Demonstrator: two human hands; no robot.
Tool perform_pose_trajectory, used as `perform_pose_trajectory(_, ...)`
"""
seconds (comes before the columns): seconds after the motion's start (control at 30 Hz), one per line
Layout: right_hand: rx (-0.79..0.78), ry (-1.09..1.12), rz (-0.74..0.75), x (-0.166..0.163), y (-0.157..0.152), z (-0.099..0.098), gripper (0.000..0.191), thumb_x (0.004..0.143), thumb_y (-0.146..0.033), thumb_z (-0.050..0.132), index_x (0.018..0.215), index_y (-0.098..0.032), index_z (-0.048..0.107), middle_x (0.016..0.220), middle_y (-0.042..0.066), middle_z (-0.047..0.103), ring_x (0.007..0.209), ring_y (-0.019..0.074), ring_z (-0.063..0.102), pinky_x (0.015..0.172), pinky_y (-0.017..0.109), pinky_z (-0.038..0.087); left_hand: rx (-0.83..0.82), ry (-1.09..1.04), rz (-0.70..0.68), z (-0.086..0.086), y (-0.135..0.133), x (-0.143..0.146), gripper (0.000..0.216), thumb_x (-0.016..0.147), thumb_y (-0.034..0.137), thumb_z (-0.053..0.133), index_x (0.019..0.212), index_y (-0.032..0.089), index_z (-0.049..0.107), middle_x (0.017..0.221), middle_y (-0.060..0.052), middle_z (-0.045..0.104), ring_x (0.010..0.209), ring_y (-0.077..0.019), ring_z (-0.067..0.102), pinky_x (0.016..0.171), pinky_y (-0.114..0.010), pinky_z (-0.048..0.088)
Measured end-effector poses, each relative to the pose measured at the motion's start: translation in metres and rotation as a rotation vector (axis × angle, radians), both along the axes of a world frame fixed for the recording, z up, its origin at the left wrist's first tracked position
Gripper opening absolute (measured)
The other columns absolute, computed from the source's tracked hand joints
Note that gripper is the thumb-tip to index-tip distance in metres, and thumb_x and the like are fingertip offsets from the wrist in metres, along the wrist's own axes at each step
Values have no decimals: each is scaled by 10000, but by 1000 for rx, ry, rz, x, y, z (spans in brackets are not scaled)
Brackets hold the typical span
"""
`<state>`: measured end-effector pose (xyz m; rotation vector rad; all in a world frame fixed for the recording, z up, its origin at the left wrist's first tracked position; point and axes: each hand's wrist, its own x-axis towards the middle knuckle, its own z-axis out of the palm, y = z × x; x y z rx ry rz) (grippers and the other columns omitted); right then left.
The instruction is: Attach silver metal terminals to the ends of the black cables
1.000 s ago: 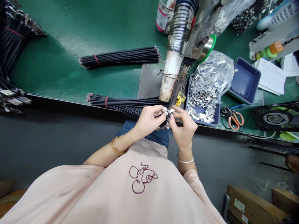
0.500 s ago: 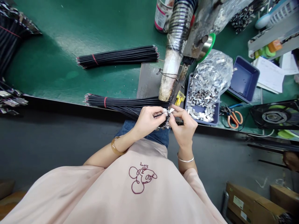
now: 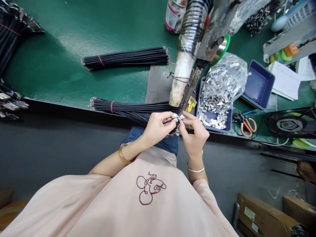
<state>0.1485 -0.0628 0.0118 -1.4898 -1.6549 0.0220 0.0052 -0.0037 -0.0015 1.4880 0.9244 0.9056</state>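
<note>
Between finger and thumb, my left hand pinches a thin black cable close to its end. My right hand pinches a small silvery metal connector against that end. The fingertips of both hands almost meet, just below a soldering tool's metal arm. Under the left hand lies a bundle of black cables tied with a red band. How the connector sits on the cable is too small to make out.
A second tied cable bundle lies farther back. On the right are a blue tray with a bag of metal connectors, orange-handled pliers, another blue tray and a fan. A white duct hangs near the hands.
My hands stay almost in place. The metal connector at the fingertips has turned slightly and lies closer to the cable's end. The whole view has shifted a little.
</note>
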Motion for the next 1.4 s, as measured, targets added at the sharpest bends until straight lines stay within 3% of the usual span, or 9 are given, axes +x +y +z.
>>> perform_pose_trajectory(0.43, 13, 19, -15, -3, -1, 4, 130, 877, -101, 681, 872, -219, 626, 1098, 63, 777, 1019, 191, 759, 862, 328, 622, 24, -14, 10, 3, 0, 1, 122, 841, 201, 604, 768, 134, 677, 655, -3, 617, 590, -92, 512, 559, -187, 399)
perform_pose_trajectory(0.73, 4, -33, 14, 1, -4, -1, 135, 882, -96, 654, 902, -225, 619, 1113, 61, 775, 1004, 193, 765, 838, 312, 626, 49, 52, -35, 1, 0, -1, 146, 867, 216, 570, 795, 133, 666, 593, 36, 508, 526, -65, 373, 533, -192, 332)
perform_pose_trajectory(0.93, 18, -33, 10, 0, -2, 0, 138, 880, -84, 663, 898, -213, 620, 1098, 63, 778, 1022, 174, 758, 857, 270, 605, 38, 34, -11, 1, 0, 0, 131, 858, 206, 571, 798, 134, 663, 618, 32, 522, 540, -66, 391, 560, -196, 362)
perform_pose_trajectory(1.4, 11, 24, 11, 0, -3, 1, 124, 886, -111, 646, 868, -225, 599, 1109, 62, 772, 1010, 191, 759, 869, 342, 628, 20, -7, -12, 3, 1, 1, 141, 863, 219, 571, 825, 134, 677, 663, 12, 585, 570, -78, 454, 570, -199, 373)
